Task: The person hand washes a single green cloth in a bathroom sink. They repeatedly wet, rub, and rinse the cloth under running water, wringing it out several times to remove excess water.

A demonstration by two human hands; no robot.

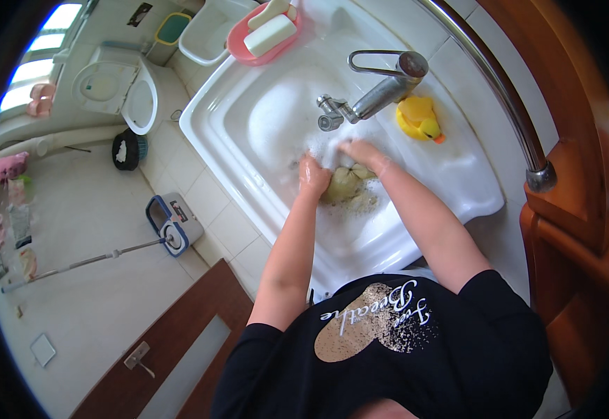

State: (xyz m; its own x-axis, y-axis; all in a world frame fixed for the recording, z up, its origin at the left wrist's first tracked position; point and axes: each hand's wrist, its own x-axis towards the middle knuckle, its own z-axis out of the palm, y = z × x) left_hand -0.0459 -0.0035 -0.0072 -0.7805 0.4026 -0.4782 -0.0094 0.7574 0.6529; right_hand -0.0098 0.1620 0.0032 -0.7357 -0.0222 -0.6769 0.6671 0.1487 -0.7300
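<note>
Foamy water partly fills a white ceramic washbasin (pixel 252 173). My left hand (pixel 315 175) is wet and dips into the foam at the left side of a wet olive-beige cloth (pixel 343 184), its fingertips hidden by suds. On the cloth's upper right, my right hand (pixel 362 153) reaches into white foam, fingers partly covered. Whether either hand grips the cloth cannot be told. Above the hands juts the chrome faucet (pixel 383 97), with a swivel spout end.
A yellow rubber duck (pixel 418 119) sits on the basin's right ledge. A pink soap dish (pixel 235 39) holding a white soap bar (pixel 269 35) and a brush stands at the upper corner. A curved metal rail (pixel 498 78) and a wooden frame (pixel 566 194) border the right side.
</note>
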